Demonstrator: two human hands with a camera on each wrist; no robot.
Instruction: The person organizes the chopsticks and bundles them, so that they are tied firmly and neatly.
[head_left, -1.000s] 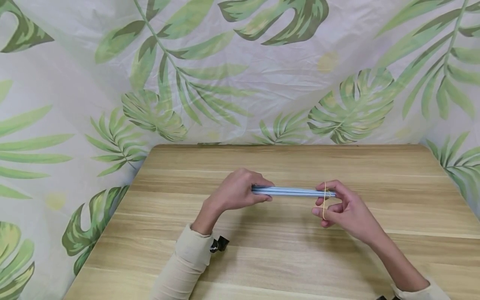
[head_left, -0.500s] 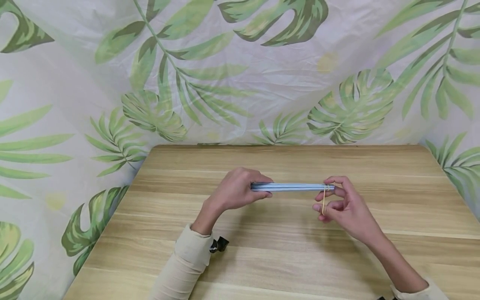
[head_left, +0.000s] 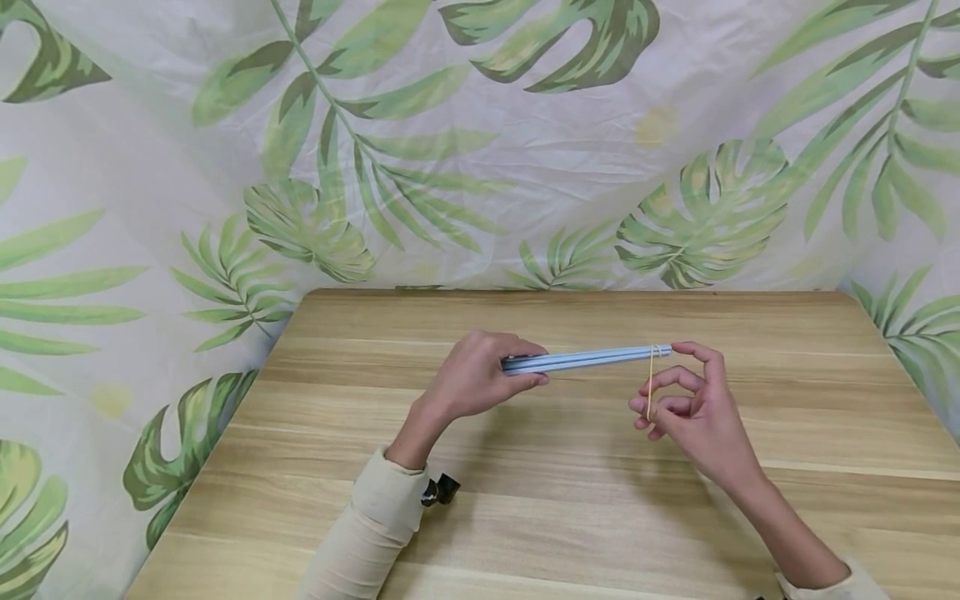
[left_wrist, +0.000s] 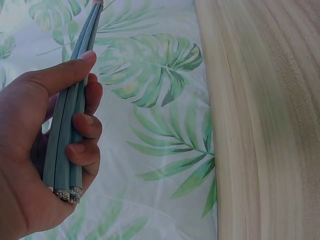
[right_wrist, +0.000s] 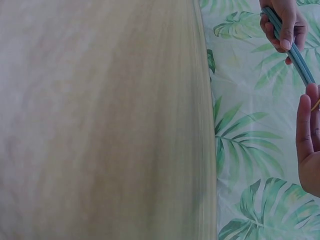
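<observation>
Head: blue sticks (head_left: 585, 359) in left hand (head_left: 474, 377)

The head camera looks forward and down from above, far enough back to take in both the left hand (head_left: 474, 375) and right hand (head_left: 701, 417), much of the table (head_left: 525, 517) and the leaf-print cloth (head_left: 555, 167) behind. The left wrist camera sits close to its hand, looking along the blue sticks (head_left: 585, 360), with the table's edge running up and down the frame. The right wrist camera is turned likewise: blurred tabletop fills its left, and its own hand is cut off at right. All three views share the left hand, sticks, table and cloth.
</observation>
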